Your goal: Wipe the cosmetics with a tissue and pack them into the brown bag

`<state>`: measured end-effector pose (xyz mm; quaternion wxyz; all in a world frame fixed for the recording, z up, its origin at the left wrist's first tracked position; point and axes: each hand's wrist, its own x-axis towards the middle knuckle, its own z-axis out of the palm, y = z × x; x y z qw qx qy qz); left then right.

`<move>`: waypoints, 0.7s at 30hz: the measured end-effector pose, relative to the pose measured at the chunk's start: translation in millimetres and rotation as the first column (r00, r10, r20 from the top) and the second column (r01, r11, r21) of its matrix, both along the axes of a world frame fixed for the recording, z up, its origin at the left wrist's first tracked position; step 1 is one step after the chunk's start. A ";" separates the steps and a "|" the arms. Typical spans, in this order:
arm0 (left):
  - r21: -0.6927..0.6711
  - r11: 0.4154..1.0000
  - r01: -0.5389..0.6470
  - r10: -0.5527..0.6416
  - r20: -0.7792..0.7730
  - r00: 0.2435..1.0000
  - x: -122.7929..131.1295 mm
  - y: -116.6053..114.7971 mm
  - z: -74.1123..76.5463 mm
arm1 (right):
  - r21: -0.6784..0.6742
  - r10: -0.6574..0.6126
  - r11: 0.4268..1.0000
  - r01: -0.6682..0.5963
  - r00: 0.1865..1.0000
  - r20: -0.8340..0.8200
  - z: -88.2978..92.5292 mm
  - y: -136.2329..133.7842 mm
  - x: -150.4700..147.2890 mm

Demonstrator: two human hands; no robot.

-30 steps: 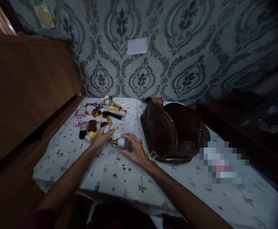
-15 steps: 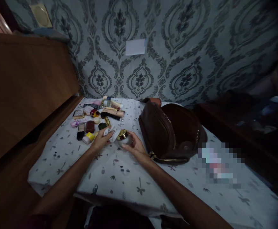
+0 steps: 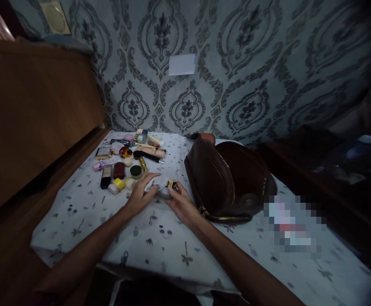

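Note:
A cosmetic jar with a shiny gold lid (image 3: 171, 183) is in my right hand (image 3: 182, 205), whose fingers are closed around its right side. My left hand (image 3: 140, 196) holds a crumpled white wipe (image 3: 155, 182) and presses it to the jar's left side. The jar looks tilted, its lid turned to the right, and its body is mostly hidden by the wipe and my fingers. Just beyond my left hand lie a dark green round container (image 3: 136, 171) and a small gold tube (image 3: 143, 164).
Several cosmetics, among them a dark red container (image 3: 119, 170) and a yellow-banded bottle (image 3: 116, 185), lie on the patterned white cloth (image 3: 140, 255) at left. An unzipped brown bag (image 3: 209, 174) stands close on the right. Behind is a papered wall (image 3: 201, 97); a wooden cabinet (image 3: 38, 114) borders the left.
The jar has been turned, so its gold lid now points more to the right. My left hand has moved right with the wipe, over the jar's side.

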<state>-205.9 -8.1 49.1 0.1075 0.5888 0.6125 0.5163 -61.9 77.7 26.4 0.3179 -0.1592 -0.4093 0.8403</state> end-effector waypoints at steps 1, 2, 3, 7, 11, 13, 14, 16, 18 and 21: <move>-0.015 1.000 0.026 -0.027 -0.043 0.999 2.9 -0.1 -2.2 | -0.005 -0.011 1.000 0.011 1.000 0.001 -0.4 0.2 0.6; -0.033 0.999 0.035 -0.038 -0.087 0.995 5.9 0.2 -5.2 | -0.007 -0.015 1.000 0.015 1.000 0.009 -0.6 0.0 1.3; -0.054 0.998 0.029 -0.036 -0.132 0.991 8.7 1.0 -8.9 | -0.007 -0.015 1.000 0.015 1.000 0.017 -0.6 -0.4 2.0; -0.102 0.992 -0.078 0.050 -0.252 0.967 14.3 5.4 -23.1 | -0.020 0.046 0.999 -0.045 0.998 0.036 1.5 -2.7 4.3; -0.116 0.985 -0.129 0.102 -0.221 0.970 8.3 5.8 -26.8 | -0.045 0.163 0.986 -0.162 0.986 0.022 1.4 -1.0 4.3; -0.144 0.985 -0.096 0.071 -0.172 0.983 3.2 4.1 -25.7 | -0.073 0.167 0.983 -0.166 0.986 0.015 -1.0 0.8 4.0; -0.158 0.985 -0.067 0.044 -0.149 0.988 0.9 3.1 -24.9 | -0.081 0.147 0.986 -0.145 0.989 0.019 -2.5 1.7 3.9; -0.177 0.984 -0.011 -0.008 -0.109 0.994 -3.0 1.3 -23.3 | -0.072 0.078 0.995 -0.075 0.996 0.039 -5.1 3.6 4.4; -0.191 0.981 0.029 -0.043 -0.071 0.997 -5.4 -0.1 -21.4 | -0.049 0.034 0.998 -0.031 0.998 0.060 -6.3 5.3 5.5; -0.212 0.974 0.082 -0.087 -0.015 0.996 -6.6 -1.5 -16.9 | -0.045 0.022 0.999 -0.019 0.997 0.067 -4.2 7.1 8.1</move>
